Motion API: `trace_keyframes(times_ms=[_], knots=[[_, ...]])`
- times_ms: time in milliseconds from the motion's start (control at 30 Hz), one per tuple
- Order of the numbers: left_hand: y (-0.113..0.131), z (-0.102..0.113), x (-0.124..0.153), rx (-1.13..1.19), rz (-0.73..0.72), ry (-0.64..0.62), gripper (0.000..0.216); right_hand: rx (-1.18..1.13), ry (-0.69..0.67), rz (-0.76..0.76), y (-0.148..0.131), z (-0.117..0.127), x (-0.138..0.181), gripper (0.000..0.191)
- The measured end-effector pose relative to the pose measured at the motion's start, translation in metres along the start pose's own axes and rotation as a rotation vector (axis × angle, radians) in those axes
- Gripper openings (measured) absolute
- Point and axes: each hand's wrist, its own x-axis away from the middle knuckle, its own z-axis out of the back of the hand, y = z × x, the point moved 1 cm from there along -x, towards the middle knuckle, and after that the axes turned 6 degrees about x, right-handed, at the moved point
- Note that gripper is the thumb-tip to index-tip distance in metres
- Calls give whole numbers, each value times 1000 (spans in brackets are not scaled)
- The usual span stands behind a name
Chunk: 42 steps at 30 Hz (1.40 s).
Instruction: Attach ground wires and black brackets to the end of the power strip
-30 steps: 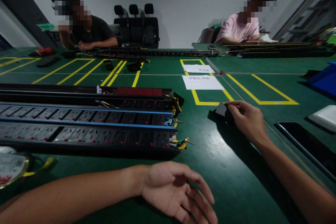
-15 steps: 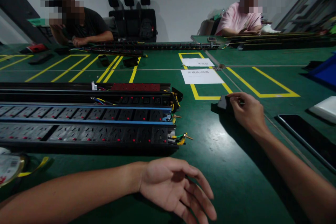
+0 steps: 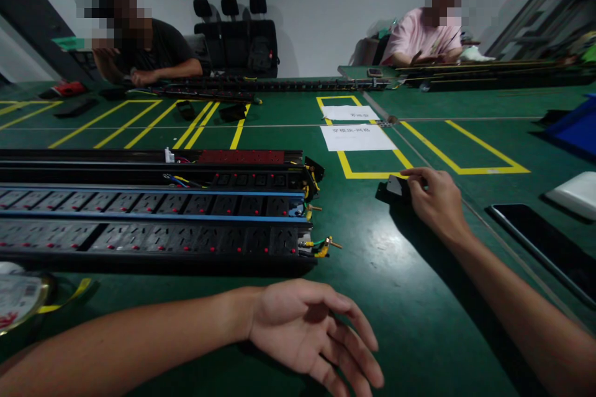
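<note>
My right hand (image 3: 435,201) pinches a small dark block-like piece with a grey face (image 3: 397,186) between thumb and fingers, low over the green table. Its exact kind is not clear. My left hand (image 3: 316,332) rests palm up near the front edge, fingers apart and curled a little, with nothing in it. To its upper left lie long power strips side by side: a black one (image 3: 198,239) nearest, a blue-edged one (image 3: 174,205) behind it, and one with red sockets (image 3: 242,157) farther back. Wires and bolts stick out at their right ends.
A phone (image 3: 542,248) and a white object (image 3: 577,193) lie at the right, with a blue bin (image 3: 577,127) behind. Paper sheets (image 3: 358,138) lie on yellow-taped outlines. A tape roll (image 3: 23,298) is at the left. Two people sit across the table.
My right hand has moved slightly left and down with the dark piece, whose grey face is turned more into view. My left hand has stayed where it was.
</note>
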Motion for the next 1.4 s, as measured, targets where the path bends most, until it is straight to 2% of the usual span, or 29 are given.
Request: trace_keyframes(times_ms=[133,200,267,400,500,633,733,1000,1200,1300,1400], knots=[[0,-1,0,-19,8,3,44,-114,204,145,-23,14,13,29],[0,-2,0,-32,-15,15,41,-239,180,271,-42,23,22,25],[0,-3,-1,-57,-40,55,34,-320,75,414,-62,32,32,24],[0,-7,-1,-89,-41,130,29,-370,-412,671,-97,42,49,24],[0,-6,0,-59,-33,136,33,-321,-567,746,-115,41,60,25],[-2,-2,1,-36,-18,152,37,-228,-612,747,-135,35,65,19],[-2,-1,1,-29,-18,151,38,-246,-626,726,-143,32,64,15],[0,-3,-1,-57,-8,185,37,-483,-550,553,-133,20,65,17],[-1,-4,-2,-76,-11,225,37,-544,-465,514,-141,19,74,17],[1,-4,-2,-91,-1,248,38,-512,-425,415,-131,23,63,21],[3,-3,-2,-103,3,248,38,-308,-346,361,-105,25,43,17]])
